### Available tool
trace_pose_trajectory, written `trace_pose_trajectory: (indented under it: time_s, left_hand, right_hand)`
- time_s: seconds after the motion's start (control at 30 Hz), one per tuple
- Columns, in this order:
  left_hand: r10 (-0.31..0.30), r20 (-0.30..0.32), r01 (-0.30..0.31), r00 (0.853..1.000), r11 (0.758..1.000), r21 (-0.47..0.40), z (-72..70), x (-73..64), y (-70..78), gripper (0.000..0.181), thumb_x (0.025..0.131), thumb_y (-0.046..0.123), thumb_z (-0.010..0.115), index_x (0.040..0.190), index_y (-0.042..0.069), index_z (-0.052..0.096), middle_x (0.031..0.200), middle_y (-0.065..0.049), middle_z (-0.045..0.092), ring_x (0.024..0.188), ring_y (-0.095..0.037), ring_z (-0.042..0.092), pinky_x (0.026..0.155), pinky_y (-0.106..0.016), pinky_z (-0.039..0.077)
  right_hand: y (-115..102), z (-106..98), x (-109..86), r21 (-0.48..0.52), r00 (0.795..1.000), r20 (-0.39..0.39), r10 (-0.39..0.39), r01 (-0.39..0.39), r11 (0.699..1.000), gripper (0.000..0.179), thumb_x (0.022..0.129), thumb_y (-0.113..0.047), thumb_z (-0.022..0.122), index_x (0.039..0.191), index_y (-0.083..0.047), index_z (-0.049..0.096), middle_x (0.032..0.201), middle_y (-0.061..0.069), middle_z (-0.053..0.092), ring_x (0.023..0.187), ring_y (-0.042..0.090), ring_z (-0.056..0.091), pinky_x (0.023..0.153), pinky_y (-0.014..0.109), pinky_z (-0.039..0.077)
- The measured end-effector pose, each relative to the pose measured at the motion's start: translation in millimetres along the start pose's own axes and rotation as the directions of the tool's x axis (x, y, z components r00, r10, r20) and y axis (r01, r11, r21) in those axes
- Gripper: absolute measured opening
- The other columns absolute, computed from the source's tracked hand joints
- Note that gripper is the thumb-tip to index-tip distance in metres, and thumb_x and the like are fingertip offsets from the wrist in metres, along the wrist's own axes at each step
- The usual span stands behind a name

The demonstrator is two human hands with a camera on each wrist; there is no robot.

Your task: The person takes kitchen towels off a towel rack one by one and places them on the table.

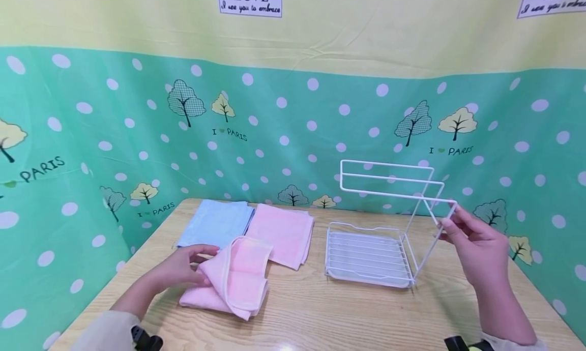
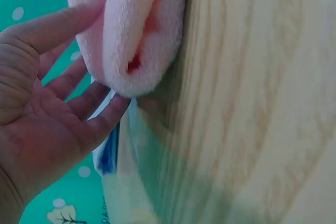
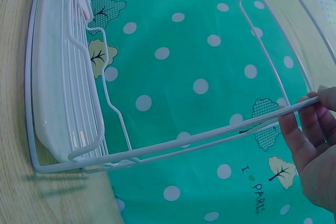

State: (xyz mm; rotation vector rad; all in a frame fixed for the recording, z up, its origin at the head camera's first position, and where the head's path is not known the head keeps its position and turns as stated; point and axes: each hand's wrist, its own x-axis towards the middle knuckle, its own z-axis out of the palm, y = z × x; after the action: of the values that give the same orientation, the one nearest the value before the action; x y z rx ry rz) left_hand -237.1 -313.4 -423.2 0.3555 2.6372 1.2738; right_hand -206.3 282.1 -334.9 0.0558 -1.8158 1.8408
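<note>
My left hand point(image 1: 180, 267) is at the left side of a folded pink towel point(image 1: 244, 280), whose upper layer stands up in a loose fold. In the left wrist view, the thumb lies against the towel's rolled edge point(image 2: 142, 72) and the fingers reach behind it. On the right, a white wire rack point(image 1: 368, 257) stands on the table with a pale tray at its base and a raised upper frame point(image 1: 389, 178). My right hand point(image 1: 480, 244) pinches the top corner of the rack's side bar between thumb and fingers, as the right wrist view also shows.
Behind my left hand lies a folded blue towel point(image 1: 215, 221), beside another folded pink towel point(image 1: 286, 234) at the back of the wooden table point(image 1: 329, 315). A green and yellow printed curtain point(image 1: 311, 107) hangs close along the back and sides.
</note>
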Motion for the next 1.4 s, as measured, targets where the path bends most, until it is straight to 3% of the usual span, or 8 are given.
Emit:
trace_pose_trajectory:
  time_s: [0.13, 0.37, 0.47, 0.6, 0.73, 0.93, 1.13, 1.4]
  left_hand:
    - [-0.020, -0.006, 0.020, 1.000, 1.000, 0.003, 4.1, 9.3, 4.8, 0.066, 0.073, 0.021, 0.085, 0.133, 0.012, 0.060, 0.129, -0.011, 0.060, 0.110, -0.028, 0.059, 0.088, -0.039, 0.051]
    - [-0.088, -0.135, 0.085, 0.987, 0.996, -0.029, 7.8, 17.8, 1.6, 0.039, 0.088, 0.026, 0.074, 0.119, 0.004, 0.066, 0.116, -0.009, 0.066, 0.107, -0.025, 0.059, 0.090, -0.041, 0.051]
    - [-0.163, -0.163, 0.162, 0.973, 0.987, -0.022, 7.9, 21.8, -0.4, 0.044, 0.089, 0.033, 0.072, 0.118, 0.001, 0.063, 0.115, -0.012, 0.065, 0.107, -0.027, 0.057, 0.091, -0.044, 0.051]
    - [-0.266, -0.178, 0.273, 0.947, 0.962, 0.015, 8.1, 27.2, -3.2, 0.062, 0.088, 0.042, 0.071, 0.126, -0.005, 0.055, 0.121, -0.024, 0.059, 0.108, -0.036, 0.057, 0.090, -0.048, 0.051]
    - [-0.307, -0.171, 0.314, 0.936, 0.949, 0.014, 8.2, 27.9, -5.0, 0.072, 0.087, 0.041, 0.073, 0.133, -0.009, 0.047, 0.127, -0.031, 0.053, 0.114, -0.043, 0.054, 0.091, -0.052, 0.050]
    - [-0.281, -0.153, 0.267, 0.947, 0.958, -0.108, 7.5, 22.8, -9.6, 0.073, 0.084, 0.022, 0.078, 0.141, -0.003, 0.041, 0.121, -0.025, 0.058, 0.104, -0.033, 0.061, 0.086, -0.046, 0.054]
    - [-0.258, -0.157, 0.216, 0.953, 0.945, -0.245, 9.0, 11.9, -16.1, 0.072, 0.078, 0.009, 0.081, 0.138, 0.006, 0.042, 0.122, -0.019, 0.059, 0.095, -0.025, 0.064, 0.077, -0.039, 0.056]
    - [-0.219, -0.134, 0.165, 0.966, 0.930, -0.328, 14.4, -0.7, -17.8, 0.069, 0.077, 0.002, 0.081, 0.135, -0.002, 0.043, 0.119, -0.018, 0.057, 0.093, -0.026, 0.063, 0.074, -0.039, 0.057]
  right_hand:
    - [-0.7, -0.3, 1.1, 0.001, 1.000, 0.012, 0.010, -0.010, 1.000, 0.044, 0.089, -0.004, 0.070, 0.131, -0.008, 0.060, 0.095, -0.001, 0.069, 0.079, 0.007, 0.068, 0.068, 0.021, 0.056]
    - [-0.7, 0.8, 0.6, 0.019, 1.000, 0.030, 0.009, -0.009, 1.000, 0.045, 0.089, -0.002, 0.069, 0.132, -0.007, 0.059, 0.096, 0.000, 0.070, 0.079, 0.008, 0.068, 0.068, 0.021, 0.056]
    - [0.2, 1.5, 0.0, 0.029, 1.000, 0.031, 0.007, -0.008, 1.000, 0.045, 0.088, -0.002, 0.070, 0.132, -0.007, 0.059, 0.096, 0.001, 0.070, 0.078, 0.009, 0.068, 0.068, 0.022, 0.056]
    - [1.1, 2.0, -0.4, 0.017, 1.000, 0.029, 0.011, -0.012, 1.000, 0.044, 0.088, -0.003, 0.070, 0.131, -0.008, 0.061, 0.097, 0.001, 0.070, 0.078, 0.008, 0.068, 0.068, 0.022, 0.056]
    - [1.7, 2.2, -0.7, 0.010, 0.999, 0.031, 0.014, -0.014, 1.000, 0.044, 0.088, -0.003, 0.070, 0.131, -0.008, 0.061, 0.096, -0.001, 0.070, 0.078, 0.008, 0.068, 0.068, 0.022, 0.056]
    - [0.6, 2.1, -1.0, -0.006, 1.000, 0.019, -0.003, 0.003, 1.000, 0.043, 0.088, -0.001, 0.070, 0.130, -0.008, 0.061, 0.096, -0.001, 0.070, 0.078, 0.007, 0.068, 0.067, 0.022, 0.056]
    - [-1.0, 1.4, -1.5, -0.013, 1.000, 0.016, -0.009, 0.009, 1.000, 0.044, 0.088, -0.001, 0.070, 0.130, -0.008, 0.061, 0.095, -0.001, 0.069, 0.078, 0.007, 0.068, 0.067, 0.022, 0.056]
    - [-0.8, 0.1, -2.0, -0.001, 1.000, 0.017, -0.011, 0.011, 1.000, 0.043, 0.088, -0.002, 0.070, 0.130, -0.007, 0.061, 0.095, 0.001, 0.070, 0.078, 0.009, 0.069, 0.068, 0.023, 0.056]
